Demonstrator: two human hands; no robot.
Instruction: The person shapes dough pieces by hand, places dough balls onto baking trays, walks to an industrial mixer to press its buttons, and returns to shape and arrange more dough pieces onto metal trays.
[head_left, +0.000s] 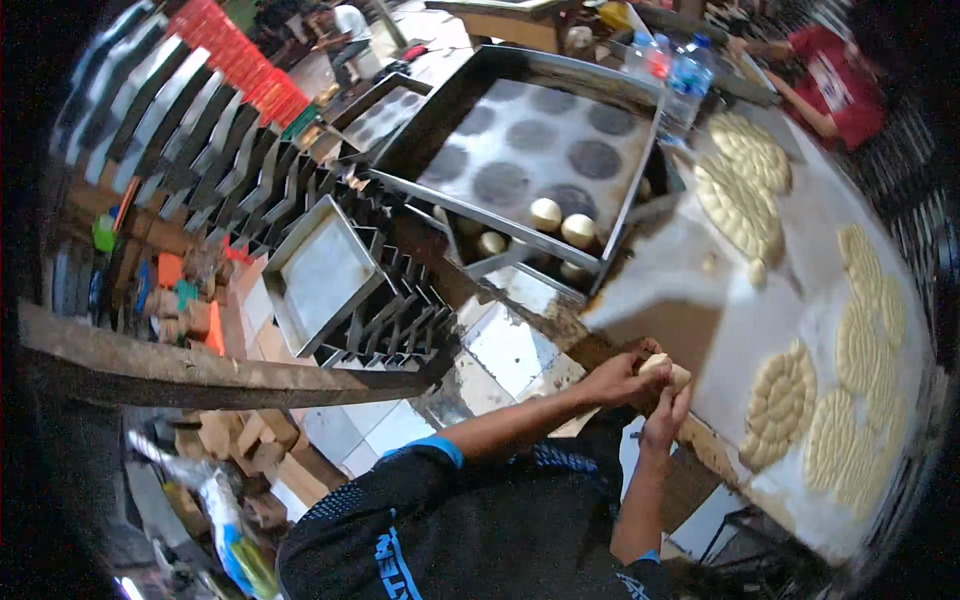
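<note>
My left hand [630,378] and my right hand [665,415] are closed together around a pale piece of dough [667,368], at the near left edge of the floured worktable [700,320]. Beyond them a large metal tray [631,157] has dark round marks and two dough balls [578,230] at its near right corner; more balls show in a tray beneath it [491,243]. To the right, shaped dough pieces with ridged tops lie in groups [775,405], [740,210] on the table.
Stacked empty-looking trays [320,270] and a wooden beam [220,375] are on my left, with wood offcuts [250,440] below. Water bottles [685,85] stand at the back. A co-worker in red [830,90] works at the far right; another person [340,45] sits behind.
</note>
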